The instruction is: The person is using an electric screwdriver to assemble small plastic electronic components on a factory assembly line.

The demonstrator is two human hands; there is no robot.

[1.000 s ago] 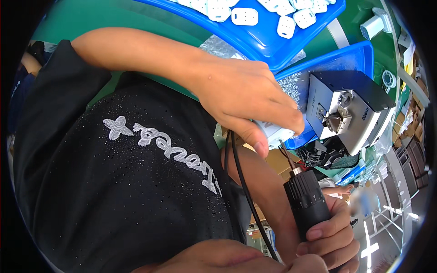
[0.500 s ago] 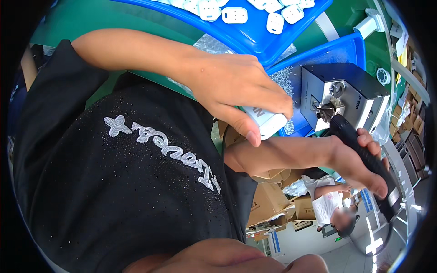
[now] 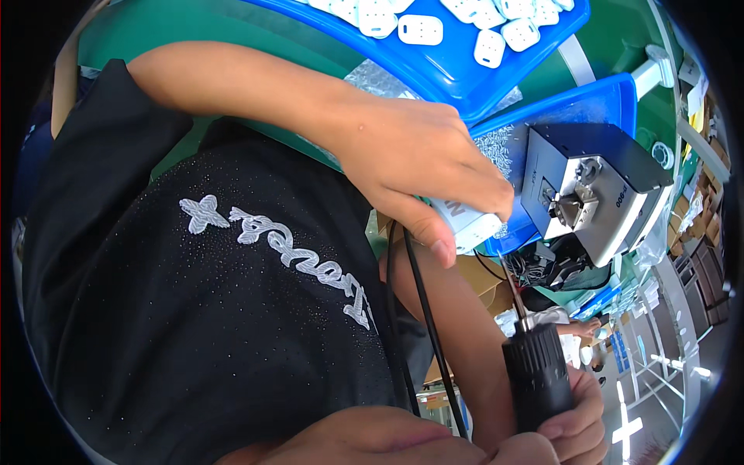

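Gripping a white case (image 3: 465, 230) and pointing a black screwdriver (image 3: 535, 376) up at it

Clasping the white case between thumb and fingers of the left hand (image 3: 434, 159), with the back of that hand turned up. Keeping the case near the middle of the view, with grey marks on the visible face and one end turned toward the screwdriver. Holding the screwdriver by its dark body in the right hand (image 3: 577, 426), with fingers curled around it, partly hidden at the lower edge. Aiming the slim metal bit (image 3: 516, 296) at the case's lower end, seemingly just short of touching; too small to tell bare tip from screw.

Showing black cables (image 3: 428, 302) across the right arm. Beyond the left hand, over a green tabletop (image 3: 170, 31), showing a blue tray (image 3: 457, 74) with rounded white pieces (image 3: 420, 29) lying in it. Nearer, showing a second blue tray (image 3: 630, 101) strewn with small silvery screws (image 3: 492, 147), partly covered by a grey and black boxy machine (image 3: 604, 174). Just below that machine, showing a dark tangle of wires (image 3: 535, 267)
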